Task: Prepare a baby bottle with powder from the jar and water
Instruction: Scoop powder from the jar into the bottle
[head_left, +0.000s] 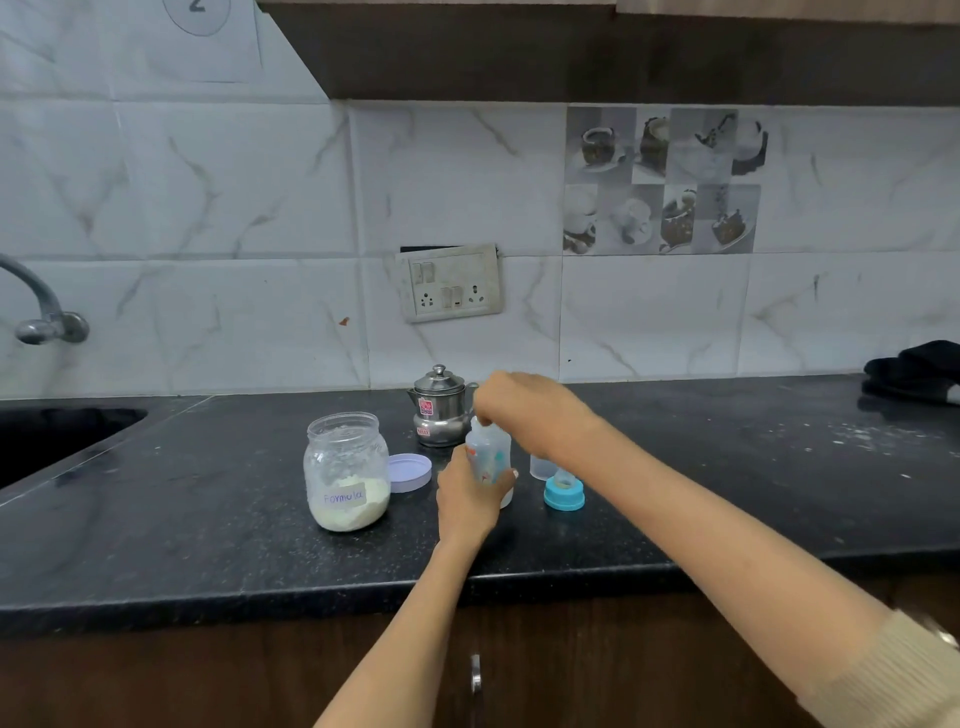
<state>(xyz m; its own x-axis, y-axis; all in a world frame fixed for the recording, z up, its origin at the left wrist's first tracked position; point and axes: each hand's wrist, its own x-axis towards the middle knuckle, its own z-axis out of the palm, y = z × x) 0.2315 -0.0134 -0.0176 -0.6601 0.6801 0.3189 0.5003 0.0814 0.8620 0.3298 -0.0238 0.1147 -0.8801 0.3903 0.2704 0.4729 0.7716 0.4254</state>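
Observation:
An open glass jar labelled "Formula", part full of pale powder, stands on the black counter. Its lilac lid lies just to its right. My left hand is wrapped around the clear baby bottle, which stands upright with no top. Above the bottle's mouth, my right hand has its fingers pinched together; what they hold is too small and blurred to tell. The blue teat ring and a clear cap rest right of the bottle. A small steel pot with a lid stands behind.
A dark sink is cut into the counter at the left, with a tap on the wall above. A dark cloth lies at the far right. White powder specks dot the counter at the right. A cupboard handle shows below the counter edge.

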